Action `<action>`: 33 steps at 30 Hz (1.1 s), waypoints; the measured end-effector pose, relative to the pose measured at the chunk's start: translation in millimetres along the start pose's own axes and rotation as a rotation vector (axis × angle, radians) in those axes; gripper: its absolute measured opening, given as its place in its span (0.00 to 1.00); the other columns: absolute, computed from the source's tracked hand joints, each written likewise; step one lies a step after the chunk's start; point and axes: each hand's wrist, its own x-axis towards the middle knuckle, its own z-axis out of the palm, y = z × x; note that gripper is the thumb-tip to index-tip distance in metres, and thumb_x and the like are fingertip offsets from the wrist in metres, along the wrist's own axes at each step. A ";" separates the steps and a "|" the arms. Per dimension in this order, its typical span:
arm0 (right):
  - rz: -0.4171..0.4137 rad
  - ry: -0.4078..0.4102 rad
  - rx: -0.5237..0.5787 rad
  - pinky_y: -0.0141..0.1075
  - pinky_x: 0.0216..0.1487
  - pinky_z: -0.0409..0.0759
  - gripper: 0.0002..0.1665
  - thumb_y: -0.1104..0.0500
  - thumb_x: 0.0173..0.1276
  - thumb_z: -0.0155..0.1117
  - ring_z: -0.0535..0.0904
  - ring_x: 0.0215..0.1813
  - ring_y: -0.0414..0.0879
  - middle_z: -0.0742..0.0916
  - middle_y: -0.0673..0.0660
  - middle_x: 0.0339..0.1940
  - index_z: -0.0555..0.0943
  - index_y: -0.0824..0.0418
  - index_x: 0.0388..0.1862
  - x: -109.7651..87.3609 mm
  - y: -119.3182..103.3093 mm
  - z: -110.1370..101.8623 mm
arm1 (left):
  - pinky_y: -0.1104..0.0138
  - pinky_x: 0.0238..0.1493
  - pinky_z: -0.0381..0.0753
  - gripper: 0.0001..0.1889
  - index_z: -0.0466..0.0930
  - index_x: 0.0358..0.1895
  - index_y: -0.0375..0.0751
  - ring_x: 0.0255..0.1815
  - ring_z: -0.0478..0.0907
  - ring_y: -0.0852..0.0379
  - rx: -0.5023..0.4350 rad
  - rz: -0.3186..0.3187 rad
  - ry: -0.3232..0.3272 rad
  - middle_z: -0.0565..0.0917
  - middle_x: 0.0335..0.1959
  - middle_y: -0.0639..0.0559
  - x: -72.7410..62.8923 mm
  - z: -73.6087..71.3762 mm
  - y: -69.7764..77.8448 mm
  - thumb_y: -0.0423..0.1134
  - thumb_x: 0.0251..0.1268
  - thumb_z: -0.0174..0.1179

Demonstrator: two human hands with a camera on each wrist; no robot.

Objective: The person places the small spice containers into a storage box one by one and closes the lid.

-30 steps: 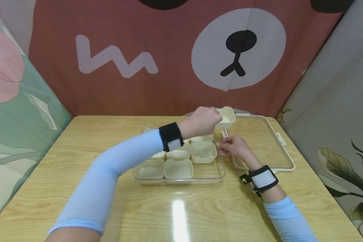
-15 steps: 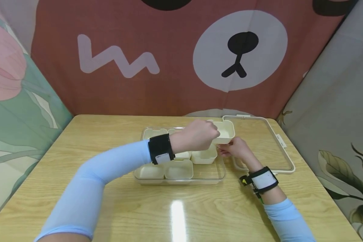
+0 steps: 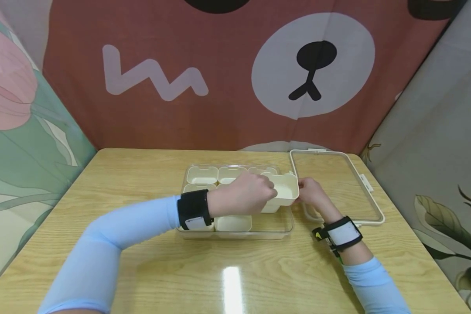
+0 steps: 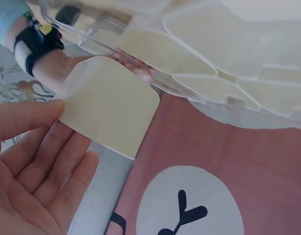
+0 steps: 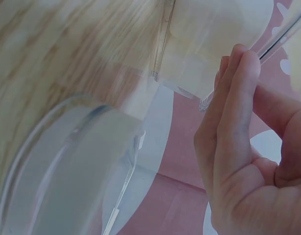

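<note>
My left hand (image 3: 245,194) pinches the wall of a small cream bin (image 3: 286,189) between thumb and fingers. In the left wrist view, the bin (image 4: 111,105) hangs from the fingertips beside the clear container. That clear plastic container (image 3: 204,236) stands on the table with several cream bins (image 3: 202,175) in rows inside it; my left forearm and hand cover some of them. The held bin is above the container's right part. At the container's right side, my right hand (image 3: 314,192) pinches its wall; in the right wrist view the fingers (image 5: 236,98) lie along the clear edge.
A clear lid with a white frame (image 3: 378,213) lies on the wooden table (image 3: 161,270) to the right of the container. A brown bear-print cloth (image 3: 227,117) hangs behind the table's far edge. Patterned cloths hang on both sides.
My left hand has brought the cream bin down and toward me, from over the lid's far corner to above the container's right side. My right hand has stayed at the container's right wall.
</note>
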 end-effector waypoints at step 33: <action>0.023 -0.082 0.203 0.40 0.39 0.84 0.18 0.58 0.68 0.61 0.83 0.29 0.37 0.87 0.54 0.27 0.78 0.75 0.45 1.4 0.4 2.9 | 0.68 0.20 0.75 0.08 0.78 0.24 0.51 0.24 0.73 0.63 -0.058 0.074 -0.105 0.74 0.20 0.61 -39.2 12.3 36.5 0.31 0.47 0.58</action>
